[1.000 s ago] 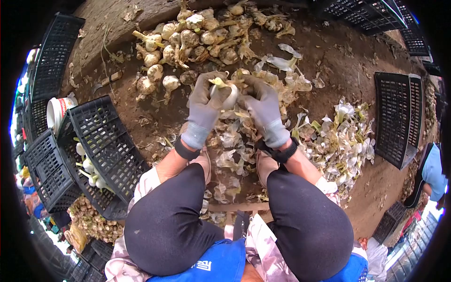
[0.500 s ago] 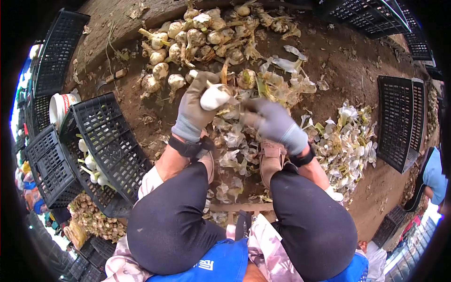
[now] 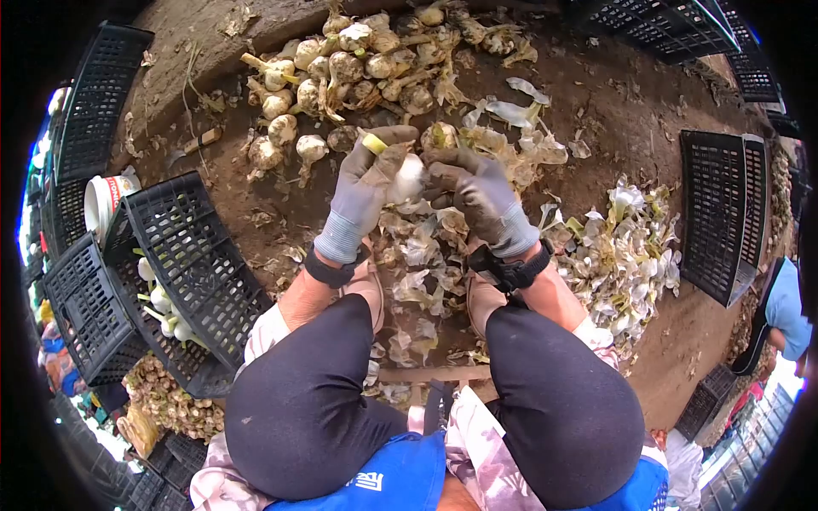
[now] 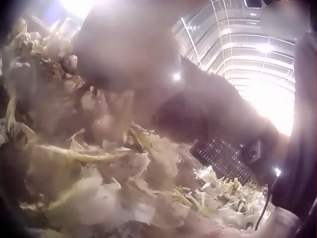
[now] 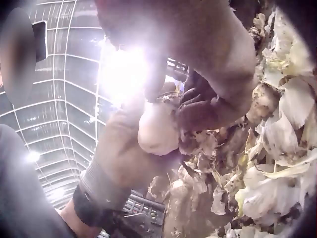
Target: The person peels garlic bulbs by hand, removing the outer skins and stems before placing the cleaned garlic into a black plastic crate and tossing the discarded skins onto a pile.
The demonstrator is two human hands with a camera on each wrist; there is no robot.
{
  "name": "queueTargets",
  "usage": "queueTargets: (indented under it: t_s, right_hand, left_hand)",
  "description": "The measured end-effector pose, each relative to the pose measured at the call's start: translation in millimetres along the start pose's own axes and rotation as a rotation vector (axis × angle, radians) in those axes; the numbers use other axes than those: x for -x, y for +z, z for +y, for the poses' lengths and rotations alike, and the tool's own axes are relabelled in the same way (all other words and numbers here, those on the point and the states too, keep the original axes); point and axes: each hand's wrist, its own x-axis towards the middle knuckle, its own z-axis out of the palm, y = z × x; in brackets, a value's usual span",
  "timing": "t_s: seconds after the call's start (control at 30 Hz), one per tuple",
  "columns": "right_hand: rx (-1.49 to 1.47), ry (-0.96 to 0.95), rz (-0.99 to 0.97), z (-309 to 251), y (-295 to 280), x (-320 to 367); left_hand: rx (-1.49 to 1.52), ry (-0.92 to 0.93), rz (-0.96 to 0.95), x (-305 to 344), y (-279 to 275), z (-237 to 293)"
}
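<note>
A peeled white garlic bulb [image 3: 407, 177] with a cut green stem end [image 3: 373, 143] is gripped by the gloved left hand [image 3: 368, 183]. Close against its right side, the gloved right hand [image 3: 484, 192] has its fingers curled at the bulb's root end. From the right wrist view, the smooth bulb [image 5: 158, 129] lies between the left hand [image 5: 121, 148] and the curled fingers of the right hand [image 5: 203, 59]. The left wrist view is hazy, and the bulb cannot be made out there.
Unpeeled garlic [image 3: 345, 68] is heaped ahead, with a knife [image 3: 203, 140] to its left. Loose skins [image 3: 626, 255] lie at right. Black crates [image 3: 198, 264] stand left, one holding white bulbs [image 3: 160, 298]; another crate [image 3: 720, 213] stands right.
The right hand swung away from the bulb and has come back against it. In the left hand the bulb has turned, its stem end now pointing up and left.
</note>
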Motion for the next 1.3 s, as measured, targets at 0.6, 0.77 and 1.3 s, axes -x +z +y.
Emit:
queueTargets:
  t_s: [0.6, 0.77, 1.3]
  right_hand:
    - [0.241, -0.110, 0.220, 25, -1, -11]
    - [0.817, -0.109, -0.713, 52, -7, 18]
    - [0.067, -0.242, 0.014, -28, 1, 5]
  left_hand:
    - [0.042, 0.157, 0.136, 0, -6, -14]
    - [0.621, -0.097, 0.075, -10, -26, -17]
    - [-0.215, -0.364, 0.236, -1, -22, -3]
